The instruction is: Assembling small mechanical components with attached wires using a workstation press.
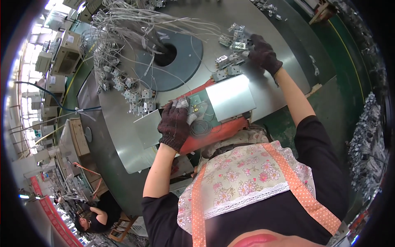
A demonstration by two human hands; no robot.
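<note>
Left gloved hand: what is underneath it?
Around the left hand, a pale metal plate shows on its left, red material at its lower right; whatever lies directly beneath it is covered.

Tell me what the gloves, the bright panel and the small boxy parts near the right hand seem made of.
Gloves: dark, matte fabric, probably knitted, from the textured surface.
Bright panel: likely smooth sheet metal, given its strong glare; any coating is unclear.
Small boxy parts: apparently silvery metal, from hard glints.

No wording is legible. A red banner (56, 221), to the left of the seated person (102, 218), bears pale characters too small to read.
</note>
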